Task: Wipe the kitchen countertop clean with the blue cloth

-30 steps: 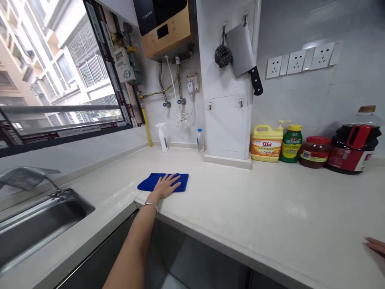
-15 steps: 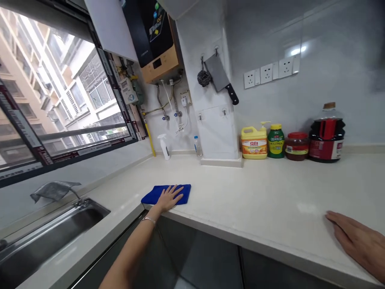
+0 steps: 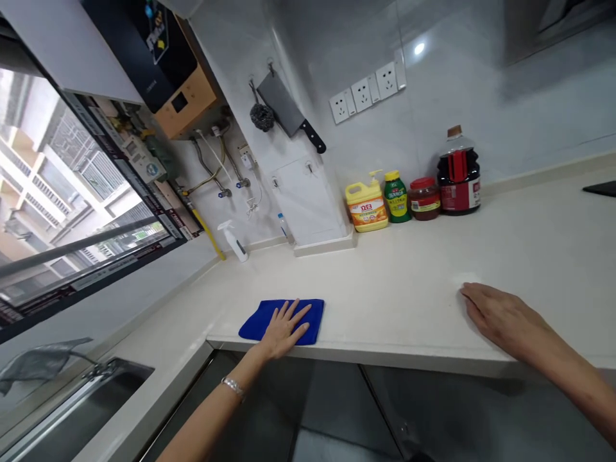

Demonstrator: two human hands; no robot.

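A folded blue cloth (image 3: pixel 262 319) lies on the white countertop (image 3: pixel 385 282) near its front edge, a little right of the inner corner. My left hand (image 3: pixel 283 328) presses down on the cloth, palm down with fingers spread; a bracelet circles that wrist. Farther right, my right hand (image 3: pixel 500 317) rests on the bare counter. Its fingers lie close together, slightly bent, with the tips partly turned from view, and I see nothing held in it.
Along the wall stand a yellow detergent jug (image 3: pixel 368 208), a green bottle (image 3: pixel 396 199), a red-lidded jar (image 3: pixel 424 200) and a large dark sauce bottle (image 3: pixel 459 176). A spray bottle (image 3: pixel 234 242) is in the corner. A cleaver (image 3: pixel 289 106) hangs above. At left is the sink (image 3: pixel 96 410).
The view has turned right and tilted. My left hand and the blue cloth have slid right, away from the counter's inner corner. More of my right forearm shows.
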